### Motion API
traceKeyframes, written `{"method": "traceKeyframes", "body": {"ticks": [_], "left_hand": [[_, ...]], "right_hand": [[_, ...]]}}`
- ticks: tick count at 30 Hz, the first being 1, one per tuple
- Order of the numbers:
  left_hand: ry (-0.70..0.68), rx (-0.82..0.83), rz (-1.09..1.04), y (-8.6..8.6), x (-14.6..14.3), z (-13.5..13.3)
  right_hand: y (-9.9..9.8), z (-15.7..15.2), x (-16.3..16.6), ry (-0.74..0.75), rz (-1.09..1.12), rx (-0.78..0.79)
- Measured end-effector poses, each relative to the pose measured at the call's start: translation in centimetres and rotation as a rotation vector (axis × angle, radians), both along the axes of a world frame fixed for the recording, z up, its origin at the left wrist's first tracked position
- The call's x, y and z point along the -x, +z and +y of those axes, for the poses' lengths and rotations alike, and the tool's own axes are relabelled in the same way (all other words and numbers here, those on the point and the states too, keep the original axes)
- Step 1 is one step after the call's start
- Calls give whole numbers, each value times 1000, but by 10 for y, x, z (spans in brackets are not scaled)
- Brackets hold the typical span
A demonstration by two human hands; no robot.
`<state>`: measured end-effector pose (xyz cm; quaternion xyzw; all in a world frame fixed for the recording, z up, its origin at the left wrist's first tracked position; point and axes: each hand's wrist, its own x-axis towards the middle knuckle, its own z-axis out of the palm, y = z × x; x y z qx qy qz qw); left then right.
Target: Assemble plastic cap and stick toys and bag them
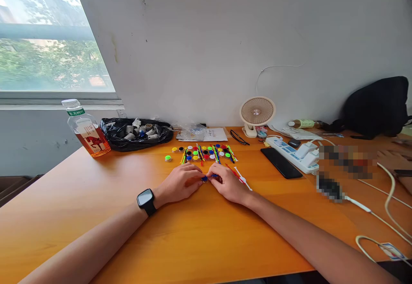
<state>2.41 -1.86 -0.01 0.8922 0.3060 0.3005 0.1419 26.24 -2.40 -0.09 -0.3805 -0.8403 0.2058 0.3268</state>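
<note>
1. Clock directions run from the blue piece between the hands, twelve towards the wall. At ten o'clock, a bottle of amber drink stands on the table.
2. Also at ten, nearer, an open black plastic bag holds grey and white pieces.
3. Between eight and nine, a dark-strapped watch sits on the left wrist.
4. At ten, a green-topped round piece lies apart from the others.
5. At nine, the left hand pinches the blue piece between thumb and fingers.
6. At twelve, coloured round pieces lie in rows, with bunches of thin coloured sticks among them.
7. At the centre, the blue piece is at the fingertips of both hands, just above or on the table; I cannot tell which.
8. At three, the right hand grips it too, its fingers covering part.
9. Just beyond that hand, also at three, lies a white piece.
10. At one, a small fan stands near the wall.
11. Between two and three, a black phone lies beside a white power strip.
</note>
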Motion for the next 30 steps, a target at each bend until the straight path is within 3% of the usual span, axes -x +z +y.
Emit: {"method": "traceKeyframes", "body": {"ticks": [21, 24, 30], "left_hand": [[-6, -22, 64, -2, -7, -2], [-16, -13, 28, 0, -5, -2], [70, 32, -113, 4, 1, -5]], "right_hand": [[-2, 4, -3, 28, -31, 3], [1, 3, -5, -37, -12, -24], [8, -2, -5, -327, -21, -24]]}}
